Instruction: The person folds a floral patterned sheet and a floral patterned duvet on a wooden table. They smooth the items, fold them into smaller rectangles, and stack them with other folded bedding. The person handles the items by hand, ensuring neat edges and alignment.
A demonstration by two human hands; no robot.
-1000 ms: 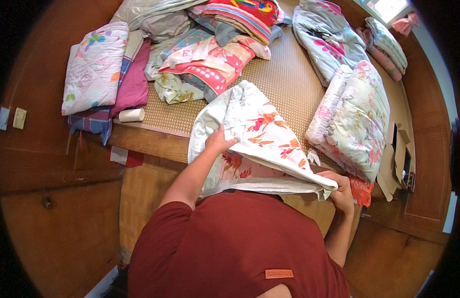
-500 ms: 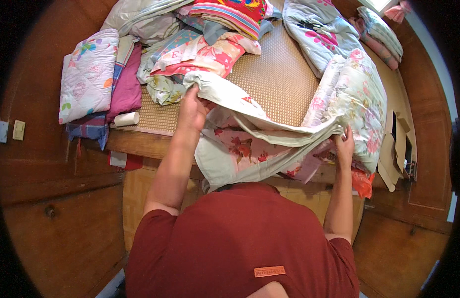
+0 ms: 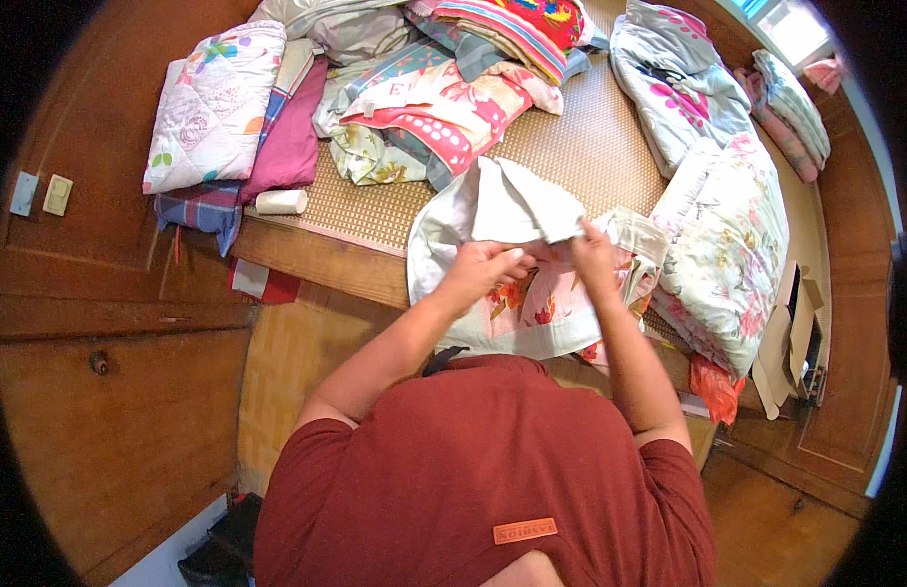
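Note:
A white cloth point(image 3: 439, 235) with a pink panel and red flowers hangs over the front edge of the bed, its upper part turned over in a pale fold point(image 3: 522, 205). At the fold's right corner, my right hand point(image 3: 595, 259) is closed on the cloth. My left hand point(image 3: 485, 274) lies at the fold's lower left edge, its thumb and fingers pinched together on the cloth; the exact grip is partly hidden. Close to the right of the cloth lies a plump white floral quilt point(image 3: 727, 245).
The bed point(image 3: 610, 117) has a woven mat and a wooden front edge. Folded bedding point(image 3: 219, 108) is stacked at the left, beside a small white roll point(image 3: 280, 203). A red-and-pink pile point(image 3: 453, 117) lies behind the cloth. An opened cardboard box point(image 3: 781, 342) stands at the right.
My hands have come closer together, the left moving right and the right moving left. The cloth, stretched between them before, is now bunched and folded over. The view has shifted slightly.

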